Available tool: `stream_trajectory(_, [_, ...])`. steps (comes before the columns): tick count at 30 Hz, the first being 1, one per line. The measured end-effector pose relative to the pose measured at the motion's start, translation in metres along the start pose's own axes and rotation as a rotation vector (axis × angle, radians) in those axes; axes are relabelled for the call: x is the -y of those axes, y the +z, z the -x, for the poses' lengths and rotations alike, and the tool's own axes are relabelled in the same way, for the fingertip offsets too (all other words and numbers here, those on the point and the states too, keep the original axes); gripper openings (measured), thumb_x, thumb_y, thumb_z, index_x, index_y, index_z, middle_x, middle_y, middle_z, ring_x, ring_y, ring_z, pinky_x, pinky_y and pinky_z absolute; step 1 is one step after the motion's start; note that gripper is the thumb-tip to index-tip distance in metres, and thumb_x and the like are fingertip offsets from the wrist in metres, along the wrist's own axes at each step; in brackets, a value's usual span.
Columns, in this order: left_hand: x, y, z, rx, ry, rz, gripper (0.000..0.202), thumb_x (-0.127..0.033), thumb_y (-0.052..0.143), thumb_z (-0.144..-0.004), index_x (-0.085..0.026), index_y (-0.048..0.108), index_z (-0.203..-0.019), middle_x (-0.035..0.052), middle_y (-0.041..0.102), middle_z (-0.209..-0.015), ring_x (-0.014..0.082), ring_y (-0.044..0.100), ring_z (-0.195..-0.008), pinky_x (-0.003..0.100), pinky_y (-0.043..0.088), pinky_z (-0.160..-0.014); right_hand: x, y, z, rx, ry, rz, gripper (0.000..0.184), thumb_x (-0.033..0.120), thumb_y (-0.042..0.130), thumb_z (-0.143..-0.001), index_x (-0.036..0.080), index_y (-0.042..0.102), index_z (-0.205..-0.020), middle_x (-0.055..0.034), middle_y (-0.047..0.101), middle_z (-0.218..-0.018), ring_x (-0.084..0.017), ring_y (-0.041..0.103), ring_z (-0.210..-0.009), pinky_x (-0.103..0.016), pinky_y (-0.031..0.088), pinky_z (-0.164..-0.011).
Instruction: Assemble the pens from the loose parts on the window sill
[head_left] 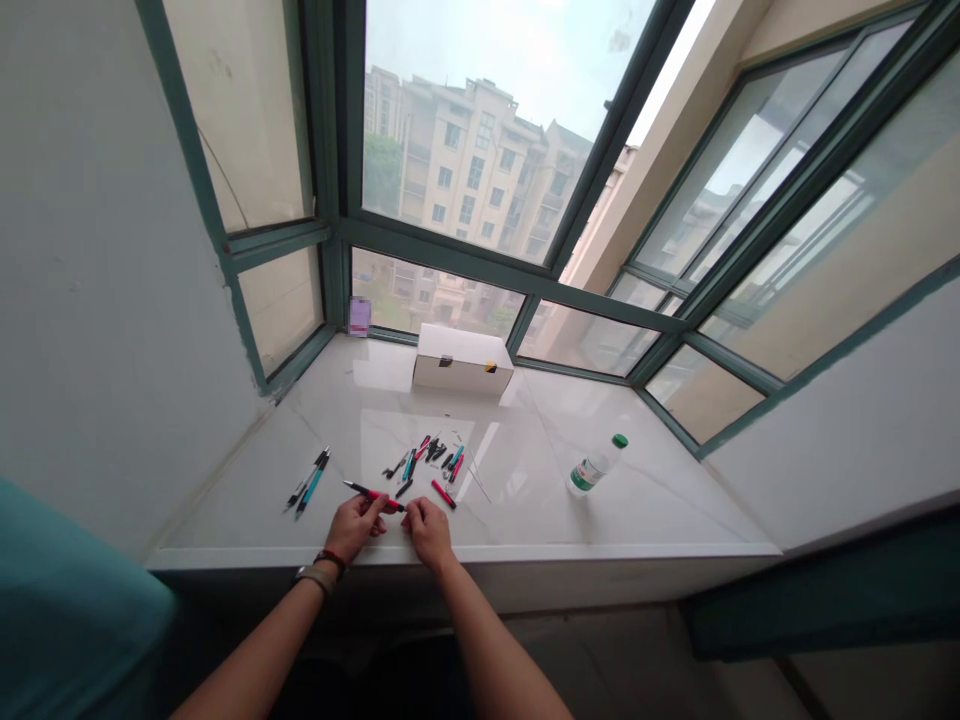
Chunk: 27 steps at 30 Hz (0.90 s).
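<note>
Red pen (pixel 373 492) held level above the near edge of the surface (pixel 525 470), gripped at both ends. The left hand (pixel 354 525) pinches the barrel between thumb and fingers, with the dark tip pointing out toward nine o'clock; the right hand (pixel 429 530) closes its fingertips on the other end, at three o'clock of the left. Both grips are clenched on the pen, the hands almost touching, wrists resting near the surface's front lip. A watch (pixel 315 577) and a red band (pixel 330 560) sit on the left wrist.

Judged from this two-handed hold, the step in hand is the joining or parting of the pen's halves; which of the two cannot be told. The next move would call for a steady left grip while the right twists or pushes along the pen's axis.

At twelve o'clock of the hands lies a scatter of pen parts (pixel 431 455), red, teal and black, with thin refills (pixel 477 480) toward one o'clock. At ten o'clock, well apart, two whole pens (pixel 309 482) lie side by side. A plastic bottle (pixel 595 468) lies on its side at two o'clock, and a white box (pixel 461 360) stands at the far window (pixel 480 130).
</note>
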<state>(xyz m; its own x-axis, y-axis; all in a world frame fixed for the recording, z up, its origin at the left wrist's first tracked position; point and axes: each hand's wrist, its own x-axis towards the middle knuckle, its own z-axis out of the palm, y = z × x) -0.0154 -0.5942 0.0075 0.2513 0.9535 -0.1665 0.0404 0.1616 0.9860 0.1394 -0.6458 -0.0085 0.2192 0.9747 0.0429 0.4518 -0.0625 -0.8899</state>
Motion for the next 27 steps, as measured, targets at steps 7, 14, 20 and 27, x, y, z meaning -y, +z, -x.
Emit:
stream_trajectory(7, [0.0007,-0.0003,-0.0002,-0.008,0.001,0.008,0.042,-0.052,0.064,-0.074,-0.011,0.067,-0.083,0.0056,0.070,-0.067,0.0118,0.059,-0.049,0.022,0.046,-0.047,-0.0065,0.0013,-0.0010,-0.009,-0.023,-0.049,0.007,0.024,0.055,-0.083,0.021,0.057,-0.090,0.0015,0.068,-0.076,-0.013,0.062,-0.066,-0.023,0.044,-0.066])
stream_trajectory(14, [-0.0003,-0.0007,0.0004,0.003,-0.004,0.004,0.043,-0.053,0.063,-0.074,-0.011,0.068,-0.084,0.0088,0.073,-0.079,0.0112,0.059,-0.051,0.022,0.047,-0.048,-0.0018,-0.0006,0.0009,-0.003,-0.011,0.000,0.013,0.028,0.046,-0.090,0.022,0.055,-0.086,0.0024,0.066,-0.068,-0.013,0.061,-0.064,-0.023,0.042,-0.065])
stream_trajectory(20, [-0.0032,-0.0008,0.0018,0.005,-0.009,-0.016,0.044,-0.054,0.066,-0.071,-0.011,0.070,-0.082,0.0076,0.072,-0.072,0.0117,0.058,-0.051,0.022,0.046,-0.049,-0.0028,-0.0007,-0.0004,0.000,-0.016,0.048,0.030,0.035,0.035,-0.096,0.022,0.054,-0.077,0.0028,0.064,-0.064,-0.012,0.059,-0.062,-0.022,0.039,-0.062])
stream_trajectory(27, [-0.0019,-0.0015,0.0006,0.005,-0.001,-0.036,0.046,-0.056,0.064,-0.072,-0.011,0.070,-0.084,0.0079,0.072,-0.073,0.0123,0.058,-0.051,0.023,0.047,-0.049,-0.0002,-0.0019,0.0001,0.012,-0.009,0.036,0.033,0.037,0.033,-0.097,0.021,0.053,-0.075,0.0031,0.064,-0.065,-0.012,0.058,-0.062,-0.021,0.038,-0.062])
